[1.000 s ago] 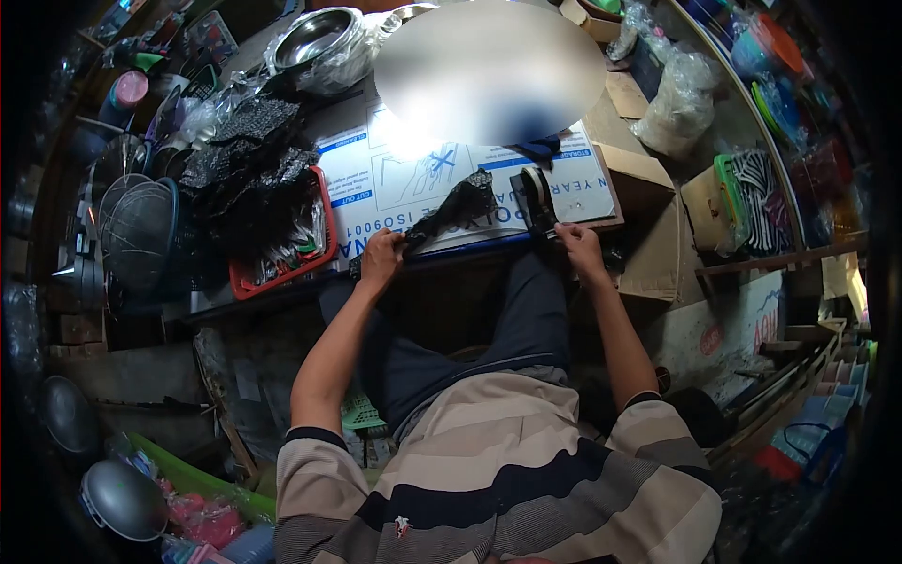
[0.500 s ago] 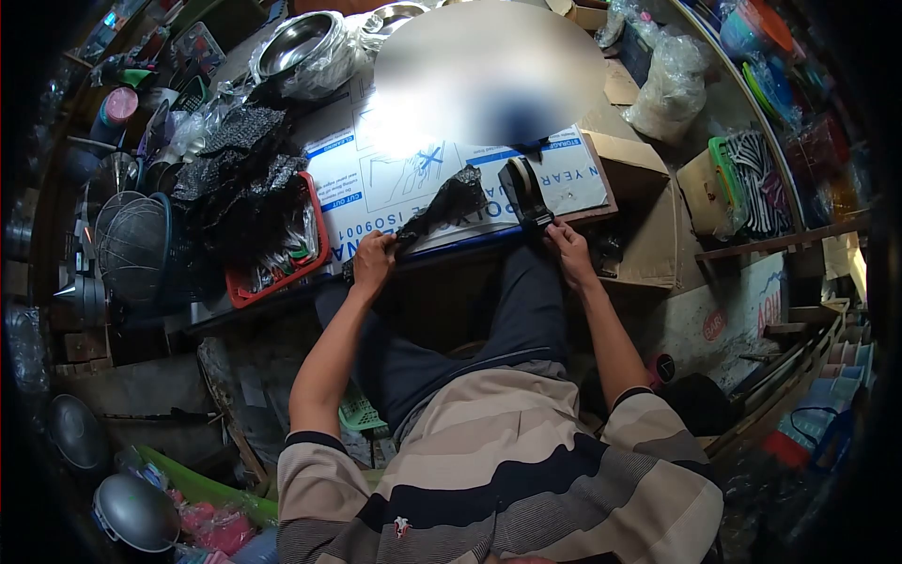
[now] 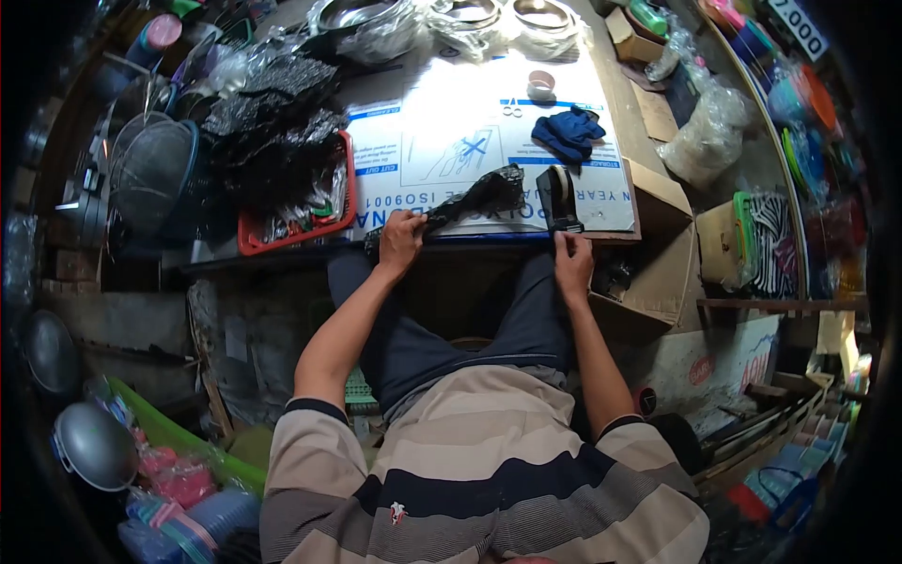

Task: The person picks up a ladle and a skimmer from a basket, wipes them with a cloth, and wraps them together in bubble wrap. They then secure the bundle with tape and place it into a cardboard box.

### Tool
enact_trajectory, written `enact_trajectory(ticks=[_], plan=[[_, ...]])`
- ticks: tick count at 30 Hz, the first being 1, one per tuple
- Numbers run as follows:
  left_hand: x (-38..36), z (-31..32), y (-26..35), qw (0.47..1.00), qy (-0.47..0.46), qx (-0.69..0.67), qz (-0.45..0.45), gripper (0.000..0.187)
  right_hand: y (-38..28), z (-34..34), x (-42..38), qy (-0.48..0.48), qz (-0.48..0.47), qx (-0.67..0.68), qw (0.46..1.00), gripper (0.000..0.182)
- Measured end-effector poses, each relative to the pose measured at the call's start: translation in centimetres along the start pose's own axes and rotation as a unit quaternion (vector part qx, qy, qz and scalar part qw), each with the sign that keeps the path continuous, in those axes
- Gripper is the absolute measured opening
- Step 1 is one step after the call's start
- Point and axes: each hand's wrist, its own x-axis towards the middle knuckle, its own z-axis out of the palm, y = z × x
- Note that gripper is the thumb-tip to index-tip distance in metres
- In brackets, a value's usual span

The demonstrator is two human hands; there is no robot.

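My left hand [image 3: 401,242] is closed around one end of a crumpled strip of black bubble wrap [image 3: 484,195], which lies across a white printed sheet [image 3: 376,141]. At the near end of a black tape dispenser [image 3: 561,193], my right hand [image 3: 573,265] has thumb and fingers pinched together. Whether a tape end is between them is too small to see. The dispenser stands on the sheet near the table's front edge. Beyond it lie a bunched dark blue cloth [image 3: 569,133] and a roll of tape [image 3: 540,86].
A red basket [image 3: 349,188] of small packed items stands left of the sheet, with more black bubble wrap [image 3: 272,99] beside it. Wrapped metal bowls [image 3: 362,11] line the back. An open cardboard box [image 3: 658,244] is at the right, near a stuffed clear bag [image 3: 709,132].
The camera view has tilted and shifted, so the scene sits lower and further right. My right hand has moved slightly to just in front of the dispenser's near end. My left hand keeps the bubble wrap.
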Motion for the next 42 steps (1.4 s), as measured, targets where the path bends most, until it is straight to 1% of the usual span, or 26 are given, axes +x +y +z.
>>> enact_trajectory(ticks=[2,4,6,7,9,10,12,14,15,16,17,18,20,22,25,26,27,28,30,31,32,33,35,39,40,42], plan=[[0.1,-0.2,0.3,0.999,0.029,-0.017,0.034,0.005,-2.8,2.9,-1.2,-0.040,-0.057,0.034,0.997,0.026],[-0.2,0.1,0.3,0.998,0.047,-0.019,0.036,0.004,-6.3,5.5,-2.2,-0.174,-0.018,0.059,0.983,0.027],[-0.5,0.5,-0.2,0.995,0.075,-0.027,0.058,0.006,-8.4,8.9,-2.8,-0.251,0.024,0.103,0.962,0.030],[-0.6,0.4,-0.1,0.995,0.074,-0.032,0.057,0.011,-8.6,10.9,-2.8,-0.254,0.020,0.102,0.962,0.030],[-0.8,0.3,-0.1,0.996,0.072,-0.017,0.054,0.013,-8.3,14.9,-2.6,-0.324,0.067,0.145,0.932,0.032],[-0.9,0.2,0.0,0.996,0.067,-0.002,0.054,0.015,-8.8,16.0,-2.2,-0.328,0.062,0.141,0.932,0.032],[-1.1,0.1,-0.1,0.996,0.071,-0.006,0.046,0.019,-9.4,18.0,-1.6,-0.387,0.081,0.160,0.905,0.034],[-1.3,0.2,-0.4,0.996,0.072,0.007,0.060,0.015,-9.7,19.7,-0.8,-0.398,0.082,0.139,0.903,0.033],[-1.5,0.1,-0.4,0.996,0.069,0.014,0.062,0.019,-9.7,20.6,-0.3,-0.409,0.070,0.088,0.905,0.032],[-1.6,0.1,-0.4,0.996,0.074,0.011,0.054,0.019,-9.6,21.4,0.1,-0.420,0.059,0.037,0.905,0.031],[-1.7,0.1,-0.5,0.994,0.086,0.011,0.064,0.021,-9.4,22.0,0.4,-0.401,0.035,-0.006,0.915,0.034],[-1.9,0.3,-0.6,0.992,0.097,0.010,0.074,0.023,-9.6,22.5,0.7,-0.409,0.033,-0.013,0.912,0.034],[-2.3,0.9,-1.0,0.992,0.106,0.009,0.065,0.024,-10.0,23.4,1.8,-0.408,0.038,-0.125,0.904,0.039],[-2.6,1.3,-1.2,0.991,0.116,0.015,0.063,0.025,-11.1,23.5,1.8,-0.411,0.032,-0.118,0.903,0.040],[-2.8,1.5,-1.5,0.989,0.130,0.006,0.065,0.023,-12.9,23.4,2.3,-0.418,0.134,-0.135,0.888,0.036],[-2.8,1.5,-1.6,0.988,0.134,0.001,0.070,0.021,-13.4,23.7,2.6,-0.419,0.133,-0.139,0.887,0.036],[-2.8,1.4,-1.6,0.988,0.136,0.000,0.067,0.021,-13.4,24.3,3.1,-0.426,0.134,-0.187,0.875,0.037],[-2.8,1.2,-1.5,0.989,0.132,-0.003,0.069,0.021,-13.4,24.9,3.5,-0.430,0.136,-0.234,0.861,0.044],[-2.8,1.2,-1.5,0.989,0.130,-0.008,0.070,0.021,-13.3,25.9,4.2,-0.431,0.151,-0.257,0.852,0.047],[-2.9,1.2,-1.6,0.989,0.127,-0.004,0.071,0.018,-13.2,26.3,4.6,-0.486,0.065,-0.339,0.803,0.047],[-2.9,1.2,-1.7,0.990,0.123,0.001,0.072,0.014,-13.0,26.4,4.9,-0.531,-0.021,-0.414,0.738,0.047],[-2.9,1.1,-1.6,0.989,0.125,0.000,0.073,0.014,-13.5,26.4,4.9,-0.530,-0.022,-0.416,0.739,0.047],[-3.0,0.8,-1.5,0.992,0.112,0.000,0.061,0.013,-14.5,26.6,4.9,-0.509,0.041,-0.405,0.758,0.046],[-3.0,0.9,-1.3,0.989,0.139,-0.009,0.053,0.013,-13.8,26.6,4.5,-0.487,0.037,-0.388,0.781,0.040],[-3.0,1.1,-1.4,0.988,0.141,-0.018,0.056,0.016,-13.7,26.5,4.5,-0.493,0.056,-0.373,0.784,0.031],[-3.1,1.3,-1.8,0.987,0.145,-0.027,0.056,0.018,-13.3,26.0,4.5,-0.500,0.074,-0.359,0.784,0.034]])
